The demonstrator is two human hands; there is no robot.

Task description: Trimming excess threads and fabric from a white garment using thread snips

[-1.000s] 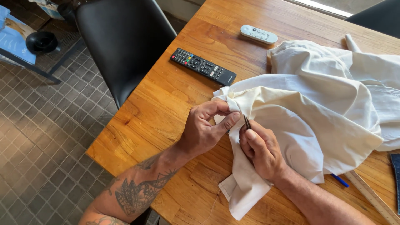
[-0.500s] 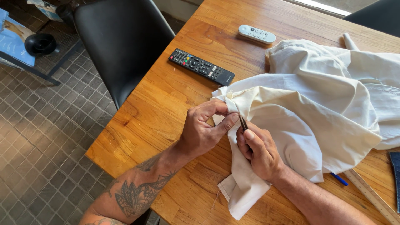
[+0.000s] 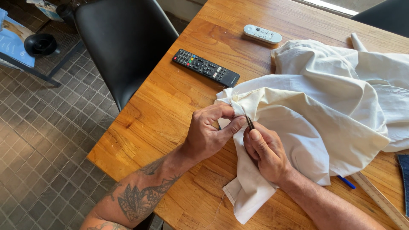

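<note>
warm brown wood makes up the surface [image 3: 179, 102], with grey floor tiles [image 3: 38, 140] and a black chair [image 3: 123, 42] beyond its left edge. a big heap of white cloth [image 3: 332, 106] lies across the right half of the surface, and one folded corner of it trails down toward the near edge.

the left hand [image 3: 208, 134] pinches a fold of the cloth between thumb and forefinger, the fingers [image 3: 223, 111] curled tight on the hem at the heap's left tip. the right hand [image 3: 266, 151] sits just beside it, lying on the cloth, its fingers pressed together around a thin dark tool [image 3: 249, 122] whose tip meets the fold right at the left thumb. the two hands nearly touch.

compared with half a second ago, the hands and the cloth sit in almost the same places; the dark tool stands at much the same angle against the fold, and any shift is too slight to call.

a black remote [image 3: 205, 67] lies well apart up the surface, and a small pale remote [image 3: 262, 34] lies farther still. a blue pen [image 3: 347, 182] peeks out from under the cloth, most of it hidden, beside a ruler [image 3: 379, 200] that runs off the bottom corner. the tool is mostly covered by the right hand; it may be a seam ripper, but i cannot tell. the heap is cut off at the right border.
</note>
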